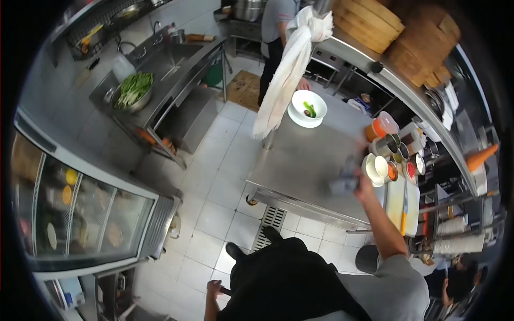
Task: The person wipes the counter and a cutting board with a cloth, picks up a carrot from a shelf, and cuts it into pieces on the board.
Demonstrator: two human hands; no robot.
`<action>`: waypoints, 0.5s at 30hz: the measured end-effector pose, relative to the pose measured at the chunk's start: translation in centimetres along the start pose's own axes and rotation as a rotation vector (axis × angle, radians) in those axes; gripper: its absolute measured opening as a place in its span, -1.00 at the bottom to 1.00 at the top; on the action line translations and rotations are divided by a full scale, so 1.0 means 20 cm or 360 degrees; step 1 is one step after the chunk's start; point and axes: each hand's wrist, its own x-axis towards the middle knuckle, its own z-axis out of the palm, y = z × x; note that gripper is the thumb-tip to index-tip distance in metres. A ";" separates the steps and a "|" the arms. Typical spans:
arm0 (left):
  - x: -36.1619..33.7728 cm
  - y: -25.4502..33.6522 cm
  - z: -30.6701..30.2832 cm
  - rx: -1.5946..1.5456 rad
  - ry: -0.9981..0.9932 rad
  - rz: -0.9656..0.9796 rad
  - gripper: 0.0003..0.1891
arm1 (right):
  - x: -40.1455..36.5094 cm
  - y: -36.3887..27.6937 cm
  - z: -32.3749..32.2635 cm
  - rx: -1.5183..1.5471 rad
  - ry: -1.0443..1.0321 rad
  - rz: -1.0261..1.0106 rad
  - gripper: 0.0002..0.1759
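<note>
Looked bright over the table (300,155), glared on floor tiles (225,260) beside it, blurred at the right grip (365,185) above it, bowed and blackened far around it.

You have no text, brand or number that can be read here. Ahead and to the left of your right hand (365,188), well apart from it, a co-worker's grey shirt (278,13) bears a small reddish mark, too small for you to make out. The grey object (344,185) at your right hand is too blurred to show any lettering.
</note>
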 end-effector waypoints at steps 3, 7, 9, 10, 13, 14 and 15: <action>-0.01 0.38 -0.18 0.0149 0.0126 0.0179 -0.78 | -0.13 -0.49 0.86 0.0192 0.0056 -0.0592 -0.60; -0.01 0.78 -0.37 0.0211 0.0153 0.0339 -0.76 | 0.00 -0.63 1.72 -0.0159 -0.0325 -0.1061 -0.36; -0.06 0.92 -0.42 0.0269 0.0161 0.0407 -0.75 | 0.23 -0.45 2.01 -0.0790 0.0071 -0.1870 -0.15; -0.09 0.96 -0.42 0.0208 0.0163 0.0475 -0.74 | 0.27 -0.34 2.08 -0.0672 0.0164 -0.1937 -0.16; -0.13 0.97 -0.43 0.0107 -0.0116 0.0765 -0.55 | 0.28 0.02 1.99 -0.0733 0.0326 -0.1640 -0.23; -0.16 1.03 -0.38 0.0161 -0.0153 0.0746 -0.54 | 0.46 0.26 1.87 -0.0947 0.0494 -0.1855 -0.27; -0.18 1.08 -0.30 0.0218 -0.0191 0.0721 -0.53 | 0.56 0.47 1.72 -0.1151 0.0462 -0.1607 -0.32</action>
